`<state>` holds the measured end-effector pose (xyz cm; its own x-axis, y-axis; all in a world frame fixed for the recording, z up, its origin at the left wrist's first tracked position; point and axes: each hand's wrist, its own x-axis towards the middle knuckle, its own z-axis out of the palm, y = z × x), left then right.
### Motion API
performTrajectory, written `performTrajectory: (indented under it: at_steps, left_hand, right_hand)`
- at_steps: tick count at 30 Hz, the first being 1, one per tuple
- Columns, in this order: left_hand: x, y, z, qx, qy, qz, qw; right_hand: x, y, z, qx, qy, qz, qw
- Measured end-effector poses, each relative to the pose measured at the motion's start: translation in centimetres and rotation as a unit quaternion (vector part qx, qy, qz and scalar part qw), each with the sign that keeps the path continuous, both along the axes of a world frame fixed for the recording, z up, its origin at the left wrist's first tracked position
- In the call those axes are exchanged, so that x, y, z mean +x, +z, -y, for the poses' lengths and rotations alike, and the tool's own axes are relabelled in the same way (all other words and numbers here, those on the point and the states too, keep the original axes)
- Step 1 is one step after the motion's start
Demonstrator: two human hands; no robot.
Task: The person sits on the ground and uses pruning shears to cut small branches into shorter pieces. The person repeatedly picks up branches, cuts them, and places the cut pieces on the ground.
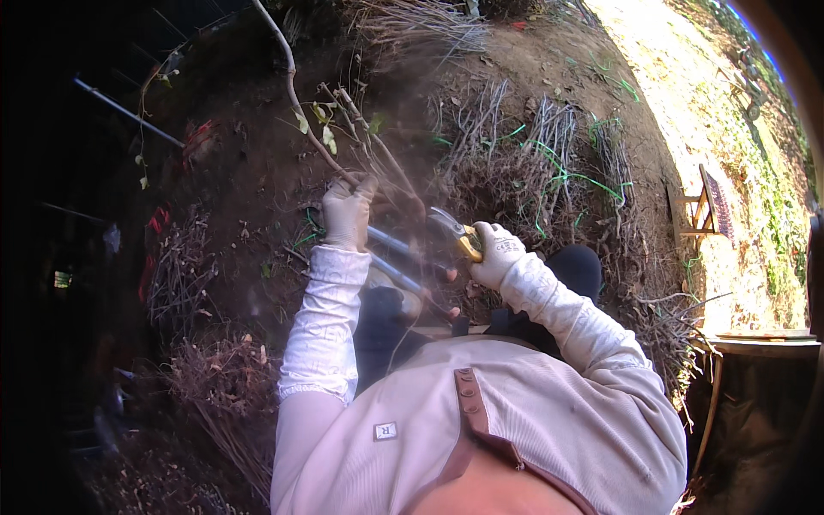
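My left hand (pixel 347 212), in a pale work glove, is closed around the lower part of a woody stem (pixel 293 96). The stem rises away from me in a long bend. Several cut stems (pixel 380 141) and a few green leaves (pixel 328 138) show beside it, blurred near the glove. My right hand (pixel 499 254), gloved too, grips pruning shears (pixel 468 244) with yellow handles. Their metal blades point left towards the blurred stem bases, apart from my left hand. Below the stems, metal tubes (pixel 396 270) lie between my legs; what they belong to is unclear.
Bundles of rooted cuttings (pixel 553 141) with green ties lie on the soil to the right. A pile of thin sticks (pixel 418 29) is at the far side. More rooted bundles (pixel 225 373) lie at left. A wooden chair (pixel 708 203) stands in sunlight at right.
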<state>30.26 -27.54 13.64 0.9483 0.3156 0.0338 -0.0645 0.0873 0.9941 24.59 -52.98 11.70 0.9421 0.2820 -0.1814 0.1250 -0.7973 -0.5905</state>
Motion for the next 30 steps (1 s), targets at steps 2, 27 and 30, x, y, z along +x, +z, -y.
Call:
performTrajectory:
  at_steps: [2,27,30]
  left_hand:
    - [-0.3,-0.6,-0.4,-0.033,-0.010,0.029,0.999]
    - [-4.2,-4.0,-4.8,-0.149,-0.084,-0.080,0.982]
    - [-4.5,-2.8,-4.2,-0.160,-0.089,-0.080,0.980]
  right_hand:
    - [-0.1,0.3,0.1,0.014,0.037,-0.010,0.999]
    - [-1.6,-5.6,-2.7,0.097,0.149,-0.080,0.981]
    - [-1.3,-3.6,-2.5,0.095,0.145,-0.151,0.973]
